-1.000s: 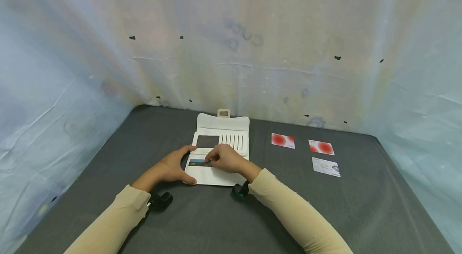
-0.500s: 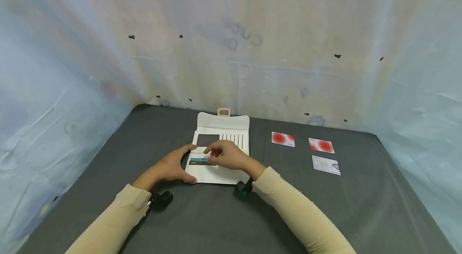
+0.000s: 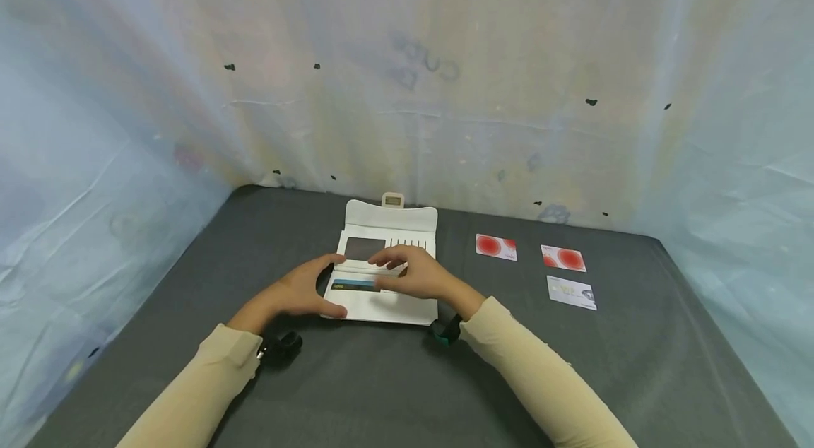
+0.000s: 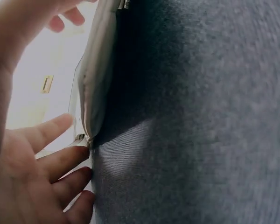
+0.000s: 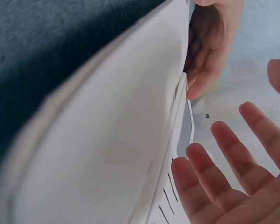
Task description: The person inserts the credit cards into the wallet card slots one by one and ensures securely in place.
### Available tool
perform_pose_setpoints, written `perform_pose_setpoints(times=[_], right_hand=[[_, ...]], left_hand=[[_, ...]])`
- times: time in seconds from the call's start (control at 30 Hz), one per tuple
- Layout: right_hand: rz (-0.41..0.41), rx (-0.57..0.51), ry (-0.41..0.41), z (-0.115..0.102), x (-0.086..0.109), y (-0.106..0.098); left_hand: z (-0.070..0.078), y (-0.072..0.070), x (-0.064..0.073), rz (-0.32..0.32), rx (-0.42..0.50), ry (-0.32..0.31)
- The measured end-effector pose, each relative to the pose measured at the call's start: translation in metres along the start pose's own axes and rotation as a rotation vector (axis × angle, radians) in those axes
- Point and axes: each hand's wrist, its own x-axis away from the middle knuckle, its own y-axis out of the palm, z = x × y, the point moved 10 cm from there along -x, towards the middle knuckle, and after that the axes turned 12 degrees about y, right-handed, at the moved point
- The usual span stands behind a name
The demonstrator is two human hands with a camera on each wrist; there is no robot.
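White wallet (image 3: 391, 307) lies below the right hand (image 3: 420, 273), edge touching the left hand (image 3: 299, 291) (both hands spread loosely)

The head view is evenly lit. Beyond the left grip (image 3: 302, 290), its wrist view is bleached by glare, while the counter (image 4: 200, 116) beside it is shadowed. Opposite the right grip (image 5: 240, 182), the wallet's (image 5: 116, 112) near edge is blurred.

Cream sleeves, plain and close-fitting, run to the wrists: the left sleeve (image 3: 184, 391) creased around its cuff, the right sleeve (image 3: 540, 377) smoother. Below the bare left hand (image 3: 295, 292) sits a rounded black wrist piece (image 3: 284, 347) — silvery glint beside it; by the bare right hand (image 3: 422, 277), a black wrist band (image 3: 452, 328) — touched with green.
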Motion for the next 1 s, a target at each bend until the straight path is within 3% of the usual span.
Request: perform_pose_setpoints(times=[0.27,0.63,1.0], right_hand=[[0.044,0.005,0.017,0.010,0.011,-0.018],[0.083,-0.015,0.033,0.027,0.032,-0.044],[0.125,-0.010,0.068,0.048,0.051,-0.062]], left_hand=[[0.002,-0.005,-0.004,0.082,-0.041,-0.010],[0.010,0.005,-0.012,0.081,-0.026,0.003],[0.008,0.009,-0.016,0.101,0.002,-0.005]])
